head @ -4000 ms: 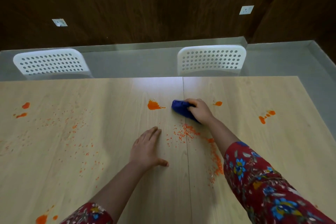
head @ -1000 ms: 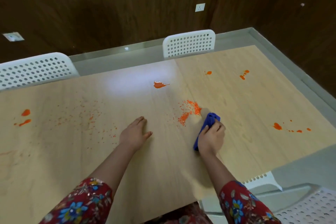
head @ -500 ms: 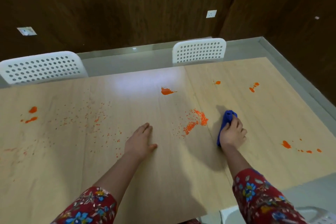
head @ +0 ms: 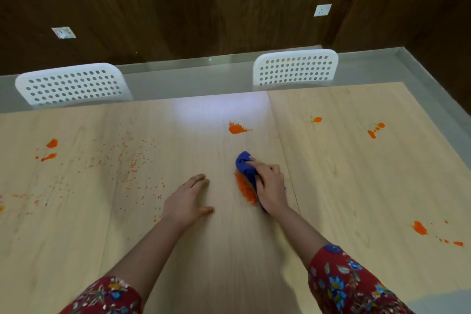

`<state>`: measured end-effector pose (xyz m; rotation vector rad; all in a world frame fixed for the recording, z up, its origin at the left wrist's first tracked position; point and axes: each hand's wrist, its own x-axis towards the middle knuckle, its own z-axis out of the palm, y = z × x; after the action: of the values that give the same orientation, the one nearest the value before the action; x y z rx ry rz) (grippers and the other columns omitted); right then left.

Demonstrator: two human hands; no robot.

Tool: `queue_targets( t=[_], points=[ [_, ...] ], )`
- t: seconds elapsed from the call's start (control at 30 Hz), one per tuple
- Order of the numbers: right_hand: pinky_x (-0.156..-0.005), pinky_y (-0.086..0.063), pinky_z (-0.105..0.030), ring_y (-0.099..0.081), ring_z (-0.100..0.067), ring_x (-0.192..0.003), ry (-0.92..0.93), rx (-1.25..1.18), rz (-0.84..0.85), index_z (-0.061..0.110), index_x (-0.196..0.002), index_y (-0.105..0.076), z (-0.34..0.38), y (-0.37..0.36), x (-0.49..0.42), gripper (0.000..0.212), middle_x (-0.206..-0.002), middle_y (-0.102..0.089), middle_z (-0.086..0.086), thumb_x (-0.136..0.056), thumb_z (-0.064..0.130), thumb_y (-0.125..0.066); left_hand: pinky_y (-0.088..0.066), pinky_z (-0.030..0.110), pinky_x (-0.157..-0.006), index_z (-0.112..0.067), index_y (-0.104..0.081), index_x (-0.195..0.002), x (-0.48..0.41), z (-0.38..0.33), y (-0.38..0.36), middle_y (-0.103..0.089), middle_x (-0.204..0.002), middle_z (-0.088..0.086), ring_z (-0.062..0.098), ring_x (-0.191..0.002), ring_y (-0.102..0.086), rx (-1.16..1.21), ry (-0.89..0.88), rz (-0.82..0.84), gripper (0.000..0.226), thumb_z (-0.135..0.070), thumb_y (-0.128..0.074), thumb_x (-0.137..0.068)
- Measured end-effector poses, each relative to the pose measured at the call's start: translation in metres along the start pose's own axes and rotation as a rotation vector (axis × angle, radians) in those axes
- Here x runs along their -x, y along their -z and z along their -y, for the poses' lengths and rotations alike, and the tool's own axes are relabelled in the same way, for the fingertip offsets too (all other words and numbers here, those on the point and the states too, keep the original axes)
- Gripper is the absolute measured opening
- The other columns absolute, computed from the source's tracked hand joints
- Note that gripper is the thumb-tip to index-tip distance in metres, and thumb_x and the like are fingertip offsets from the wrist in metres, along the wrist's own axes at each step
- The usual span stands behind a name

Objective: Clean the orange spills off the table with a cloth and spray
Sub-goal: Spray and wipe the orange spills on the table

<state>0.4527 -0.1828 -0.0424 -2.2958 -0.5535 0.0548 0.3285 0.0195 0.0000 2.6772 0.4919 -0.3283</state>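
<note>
Head view shows you well short of done: most of the orange is still on the counter (head: 344,186). Going left to right, the far-left blotches (head: 51,143) sit untouched near the counter's left edge, with faint smears lower down by the edge. Next comes a wide scatter of fine specks (head: 132,168) spread across the left half, none of it wiped as far as you can judge. Your left hand (head: 187,201) lies flat on the wood with its fingers spread and nothing in it, bracing you just right of that scatter. Beyond it, the splat (head: 235,128) near the far middle is whole. Your right hand (head: 270,186) is closed around the blue cloth (head: 244,164) and presses it onto the counter, with a gathered ridge of orange (head: 244,190) touching the cloth's left side; this is the one patch you are working on, and it still needs lifting away. Further right, a small drop (head: 316,119), a short trail (head: 376,129) and the near-right blotch (head: 420,227) with its droplets all remain. No spray bottle is in view.
</note>
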Motion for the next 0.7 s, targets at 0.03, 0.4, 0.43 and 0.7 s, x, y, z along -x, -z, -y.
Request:
queue_targets(
  t=[0.03, 0.4, 0.43, 0.7],
  points=[
    [-0.088, -0.043, -0.032, -0.045, -0.014, -0.094, 0.025, -0.043, -0.034, 0.032, -0.129, -0.058, -0.006, 0.006, -0.005, 0.054, -0.125, -0.062, 0.005, -0.087, 0.000, -0.047, -0.044, 0.029, -0.099, -0.036, -0.032, -0.146, 0.000, 0.000, 0.000, -0.022, -0.154, -0.025, 0.004, -0.137, -0.033, 0.007, 0.001, -0.004, 0.083, -0.055, -0.071, -0.075],
    [-0.091, -0.037, -0.039, -0.048, -0.033, -0.105, -0.362, 0.114, -0.063, 0.028, -0.131, -0.052, -0.059, 0.055, -0.108, 0.042, -0.114, -0.060, -0.012, -0.095, 0.010, -0.040, -0.042, 0.028, -0.103, -0.036, -0.036, -0.145, 0.001, 0.000, -0.002, -0.024, -0.153, -0.026, 0.002, -0.138, -0.032, 0.047, 0.024, -0.007, 0.084, -0.053, -0.075, -0.072],
    [-0.089, -0.038, -0.037, -0.050, -0.035, -0.103, -0.332, 0.113, 0.008, 0.029, -0.130, -0.052, -0.056, 0.052, -0.108, 0.041, -0.112, -0.058, -0.015, -0.094, 0.012, -0.041, -0.043, 0.028, -0.102, -0.036, -0.036, -0.145, 0.000, 0.000, -0.002, -0.024, -0.153, -0.026, 0.002, -0.138, -0.032, 0.047, 0.025, -0.011, 0.084, -0.054, -0.075, -0.072],
    [-0.092, -0.034, -0.035, -0.047, -0.022, -0.103, 0.065, 0.001, 0.413, 0.027, -0.122, -0.060, 0.005, 0.013, -0.037, 0.035, -0.104, -0.055, -0.006, -0.091, 0.020, -0.045, -0.041, 0.028, -0.105, -0.038, -0.032, -0.147, 0.002, 0.000, -0.003, -0.022, -0.155, -0.025, 0.002, -0.139, -0.031, 0.049, 0.019, -0.013, 0.084, -0.053, -0.073, -0.075]
  ],
)
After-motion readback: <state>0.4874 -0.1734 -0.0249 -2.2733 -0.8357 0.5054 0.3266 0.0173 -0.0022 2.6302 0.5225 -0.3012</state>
